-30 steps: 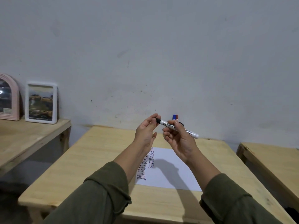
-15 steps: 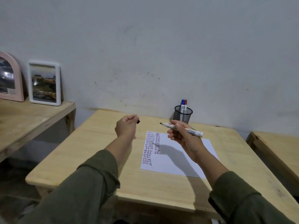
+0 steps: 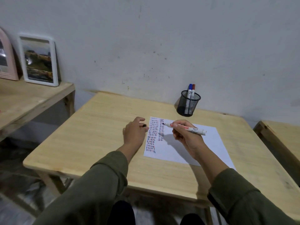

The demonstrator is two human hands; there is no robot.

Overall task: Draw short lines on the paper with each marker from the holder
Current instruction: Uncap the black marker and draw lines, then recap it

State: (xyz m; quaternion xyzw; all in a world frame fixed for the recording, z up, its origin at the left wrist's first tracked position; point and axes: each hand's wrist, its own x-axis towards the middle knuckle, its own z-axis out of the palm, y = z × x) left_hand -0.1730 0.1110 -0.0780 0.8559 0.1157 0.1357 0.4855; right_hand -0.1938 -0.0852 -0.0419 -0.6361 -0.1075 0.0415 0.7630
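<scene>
Beyond the right hand (image 3: 186,135), near the wall, stands the mesh holder (image 3: 188,103) with two markers upright in it — a blue one (image 3: 189,91) and a red one (image 3: 193,92), caps up. The right hand grips a white marker (image 3: 185,128), uncapped, its black tip at the top of the second column of short lines on the paper (image 3: 186,146); whether the tip touches cannot be told. The left hand (image 3: 134,132) sits just left of the paper's edge, fingers curled around a black cap (image 3: 144,125). The paper lies on the table (image 3: 97,127) under and between the hands. Half a second ago both hands were raised above the table and the marker's tip was off the sheet; they have since come down — the tip now over the lines, the left hand low beside the paper.
</scene>
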